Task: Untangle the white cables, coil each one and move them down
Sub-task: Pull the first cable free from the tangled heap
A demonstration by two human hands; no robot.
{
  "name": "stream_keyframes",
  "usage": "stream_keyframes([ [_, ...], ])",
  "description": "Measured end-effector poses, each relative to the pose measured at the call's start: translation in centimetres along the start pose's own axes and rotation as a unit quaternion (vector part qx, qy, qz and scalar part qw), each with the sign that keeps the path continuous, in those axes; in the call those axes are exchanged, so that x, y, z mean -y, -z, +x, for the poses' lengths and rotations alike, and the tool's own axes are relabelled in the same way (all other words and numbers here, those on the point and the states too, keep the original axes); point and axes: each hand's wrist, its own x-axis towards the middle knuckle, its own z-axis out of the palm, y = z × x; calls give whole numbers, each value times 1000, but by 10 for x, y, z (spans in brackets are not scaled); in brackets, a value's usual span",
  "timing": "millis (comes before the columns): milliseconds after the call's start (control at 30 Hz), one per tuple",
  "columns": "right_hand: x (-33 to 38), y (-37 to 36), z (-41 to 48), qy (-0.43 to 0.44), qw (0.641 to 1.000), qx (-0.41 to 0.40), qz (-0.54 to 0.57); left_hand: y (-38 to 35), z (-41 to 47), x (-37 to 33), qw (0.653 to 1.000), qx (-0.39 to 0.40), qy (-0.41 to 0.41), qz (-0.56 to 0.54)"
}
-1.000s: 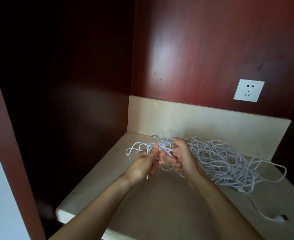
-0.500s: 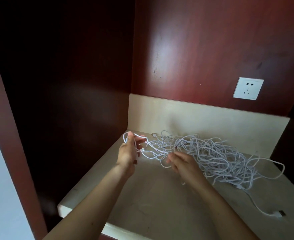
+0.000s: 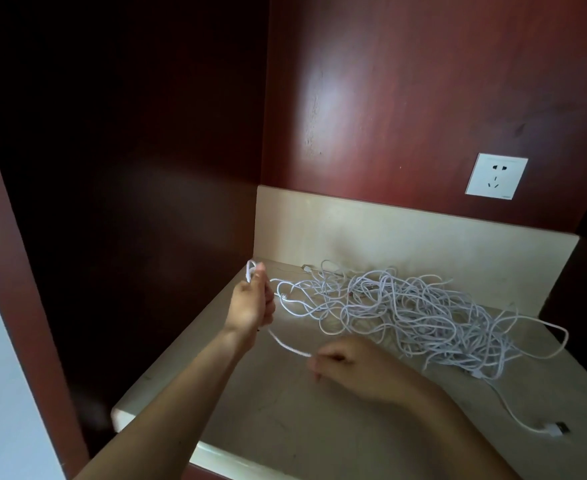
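Head view, both forearms entering from the bottom of the frame.

Left hand [image 3: 250,306], centre-left: raised off the surface, fingers curled into a fist round one white strand [image 3: 286,345]. A small loop [image 3: 250,268] of that strand sticks up above my thumb.

Right hand [image 3: 350,362], lower centre: low over the counter, back of the hand to the camera, somewhat blurred. Thumb and fingertips are closed on the other end of the visible strand, which runs in a near-straight line down and to the right from my left fist.

White cables [image 3: 406,306]: a loose tangled heap right of centre, lying on the beige counter [image 3: 285,431] close to the beige upstand [image 3: 389,230] at the back. The nearest loops reach to just beside my left hand. I cannot tell how many cables are in the heap. One lead trails out toward the lower right and ends in a USB plug [image 3: 557,428] lying flat on the counter.

Surroundings: dark red wood panels behind and to the left; a white wall socket [image 3: 496,176] at upper right.
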Motion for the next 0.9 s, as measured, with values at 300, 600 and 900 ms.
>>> stream_keyframes([
  [300, 9, 32, 19, 97, 960, -169, 201, -19, -24, 12, 936, 256, 130, 204],
  [600, -9, 21, 38, 57, 922, -303, 235, -16, -35, -3, 892, 399, 158, 140],
  [900, -3, 7, 35, 65, 929, -285, 226, -14, -36, -8, 947, 242, -3, 212],
])
